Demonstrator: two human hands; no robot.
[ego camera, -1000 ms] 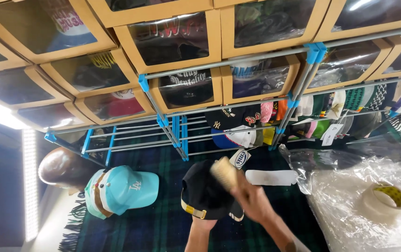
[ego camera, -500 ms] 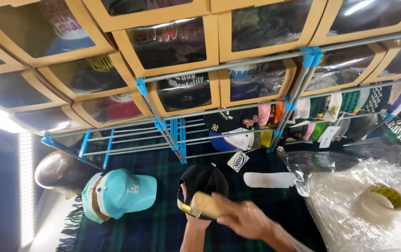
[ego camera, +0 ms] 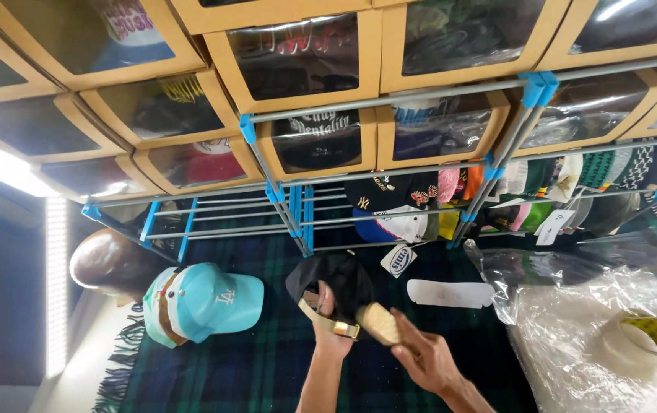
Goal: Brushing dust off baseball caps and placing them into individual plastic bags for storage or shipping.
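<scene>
My left hand grips a black cap by its rim, where a tan strap with a gold buckle hangs out. My right hand holds a small pale wooden brush against the lower edge of the cap. Both hands are over a dark green plaid blanket. A turquoise cap lies on the blanket to the left of my hands.
Cardboard boxes with clear windows holding caps fill a grey and blue rack. More caps sit on a low shelf. Crinkled clear plastic with a tape roll lies at right. A brown dome stands at left.
My right hand with the brush has slid down and right across the black cap. The cap has been held in place by my left hand.
</scene>
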